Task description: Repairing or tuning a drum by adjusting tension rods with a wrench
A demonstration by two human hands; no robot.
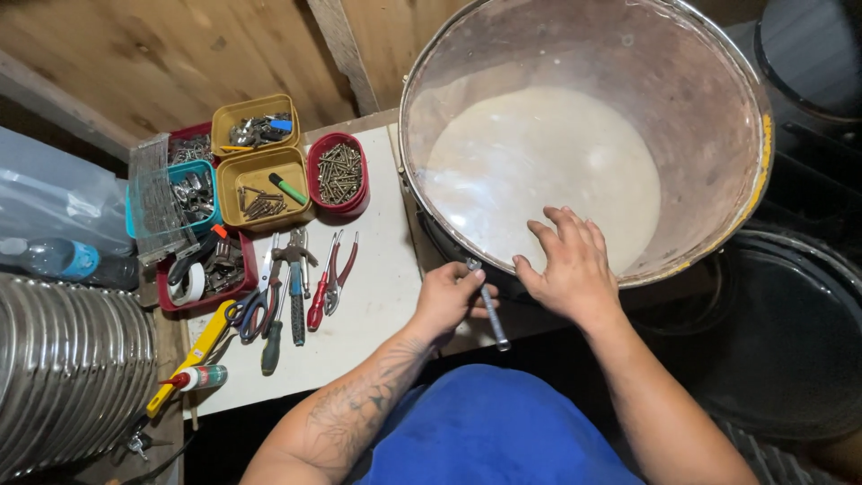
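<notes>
A large round drum (718, 108) with a pale skin head and a metal rim fills the upper right. My right hand (567, 266) rests flat on the near part of the skin, fingers spread. Gripped in my left hand (447, 298), just outside the drum's near rim, is a thin metal tool (495, 321); its shaft points down toward me and its upper end touches the rim.
A white board (377, 296) at left carries scissors, red-handled pliers (334, 274), screwdrivers and a yellow tool. Behind them stand small trays of screws (339, 172) and metal parts. A ribbed metal vessel (63, 377) and a plastic bottle are far left. Dark round containers lie at right.
</notes>
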